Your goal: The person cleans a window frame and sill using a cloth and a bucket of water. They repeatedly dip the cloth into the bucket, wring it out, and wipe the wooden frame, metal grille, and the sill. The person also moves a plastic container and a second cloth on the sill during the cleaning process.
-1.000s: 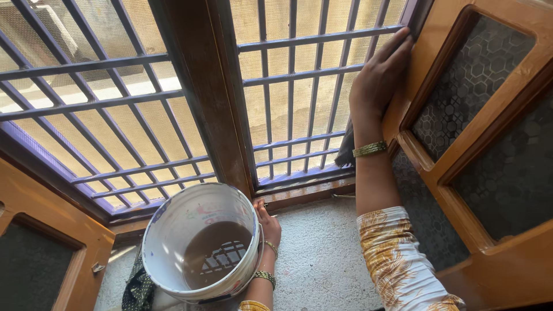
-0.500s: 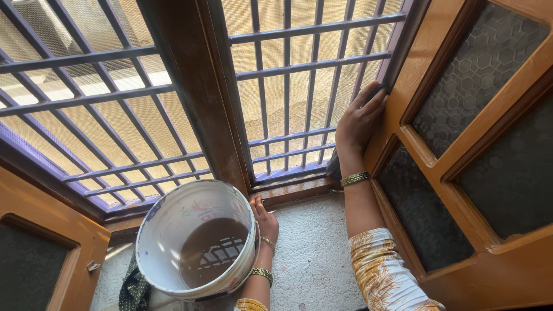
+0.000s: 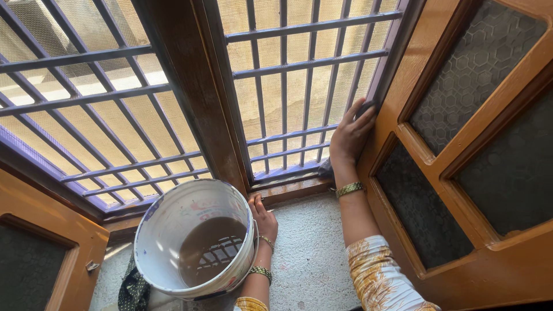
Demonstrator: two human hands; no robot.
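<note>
My right hand [image 3: 350, 135] lies against the edge where the metal window grille [image 3: 299, 75] meets the orange wooden shutter [image 3: 461, 144]. Under its fingers it presses a dark cloth [image 3: 366, 107], and an end of the cloth hangs below the wrist. My left hand [image 3: 264, 221] rests flat on the speckled stone sill [image 3: 311, 253] with its fingers apart, touching the side of a white bucket [image 3: 164, 224]. The bucket holds brown, dirty water.
A thick dark wooden post [image 3: 190, 86] divides the two grille panels, with mesh behind the bars. A second orange shutter [image 3: 40, 253] stands open at the lower left. A dark spotted rag [image 3: 132, 286] lies beside the bucket's base.
My right hand has slid down the window's edge, from near the top of the grille to about the middle. My left hand and the bucket have stayed in place.
</note>
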